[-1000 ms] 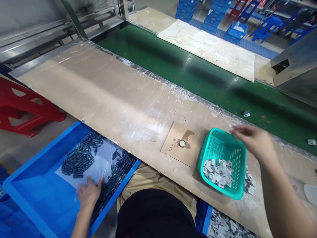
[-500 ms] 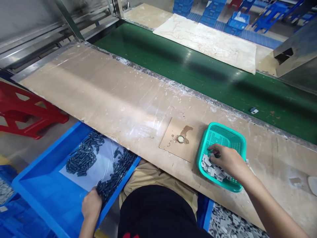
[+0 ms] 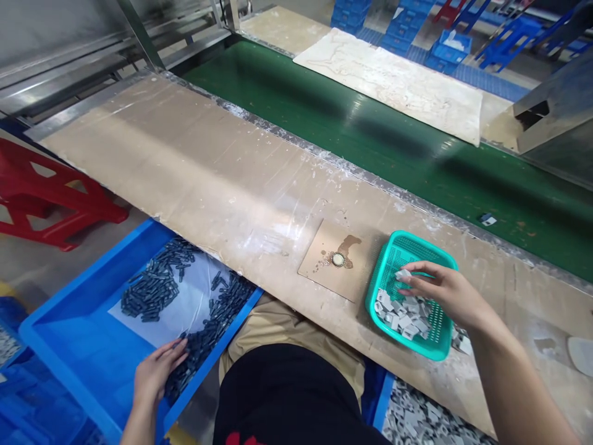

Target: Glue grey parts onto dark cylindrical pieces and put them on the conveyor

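My right hand (image 3: 447, 290) is over the teal basket (image 3: 407, 244), with a small light grey plastic part (image 3: 403, 275) pinched between thumb and fingertips. More of these grey parts (image 3: 405, 318) lie loose in the basket under the hand. My left hand (image 3: 157, 371) is inside the blue tray (image 3: 83, 327), its fingers stretched out and slightly apart. Its fingertips touch the edge of a pile of small dark rod-shaped parts (image 3: 199, 346); no held part is clearly visible there. Another heap of dark rods (image 3: 151, 293) rests on a white sheet (image 3: 189, 303) in the tray.
A cardboard square (image 3: 319, 266) with a wet stain and a small round cap-like piece (image 3: 338, 259) lies on the worktable (image 3: 208, 179). Behind runs a green conveyor belt (image 3: 287, 93). A red stool (image 3: 55, 198) stands left; a bin of grey parts (image 3: 426, 414) is below right.
My right hand has lifted slightly from the grey parts, and a grey part now shows at its fingertips. My left hand has shifted left and its fingers have straightened out.
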The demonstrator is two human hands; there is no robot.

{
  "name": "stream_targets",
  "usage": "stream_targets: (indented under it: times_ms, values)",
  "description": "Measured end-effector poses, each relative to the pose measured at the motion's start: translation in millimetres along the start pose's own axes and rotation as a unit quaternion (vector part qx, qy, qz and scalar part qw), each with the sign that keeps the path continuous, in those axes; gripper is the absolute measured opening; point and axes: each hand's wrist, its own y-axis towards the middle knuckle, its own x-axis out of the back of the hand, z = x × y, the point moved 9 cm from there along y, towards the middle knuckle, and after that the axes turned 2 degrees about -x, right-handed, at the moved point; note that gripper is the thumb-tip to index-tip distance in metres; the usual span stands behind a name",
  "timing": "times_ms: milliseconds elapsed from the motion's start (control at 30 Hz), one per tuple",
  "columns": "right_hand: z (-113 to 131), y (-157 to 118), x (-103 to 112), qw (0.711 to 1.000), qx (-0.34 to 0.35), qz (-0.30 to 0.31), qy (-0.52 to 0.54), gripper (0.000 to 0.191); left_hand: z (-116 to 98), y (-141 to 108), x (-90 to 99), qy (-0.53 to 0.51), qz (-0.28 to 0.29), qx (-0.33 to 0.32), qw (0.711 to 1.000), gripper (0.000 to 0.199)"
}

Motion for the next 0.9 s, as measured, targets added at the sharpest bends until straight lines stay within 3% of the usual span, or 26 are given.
stream_targets:
  times_ms: [133,333,433,500,667,800,900]
  values:
    - [1.0,-1.7,-6.5,0.992,-0.012,0.017,0.123,0.036,-17.7,-21.1,-24.6,-0.251,0.038,0.085,0.963,0.015]
    - [22.8,-3.1,-19.4,0.986,0.078,-0.016,0.145,0.028,-76.8,-62.2,-64.4,-0.367,0.151,0.05,0.917,0.032]
    - [42.0,-5.2,-33.4,0.986,0.133,-0.046,0.084,0.036,-99.3,-85.5,-82.5,-0.38,0.173,0.046,0.907,0.03]
    - [57.5,-7.1,-45.6,0.98,0.183,-0.071,0.014,0.032,-112.1,-98.3,-95.3,-0.397,0.182,0.047,0.898,0.023]
    - [87.5,-14.0,-79.7,0.908,0.323,-0.162,-0.212,0.023,-145.4,-123.0,-135.4,-0.406,0.293,0.007,0.865,0.013]
    - [85.7,-11.7,-99.3,0.877,0.353,-0.155,-0.286,0.025,-164.7,-143.5,-160.8,-0.404,0.406,-0.022,0.82,0.035]
    - [80.8,-8.5,-101.9,0.872,0.343,-0.15,-0.314,0.024,-166.7,-157.3,-174.9,-0.4,0.461,-0.005,0.792,0.035]
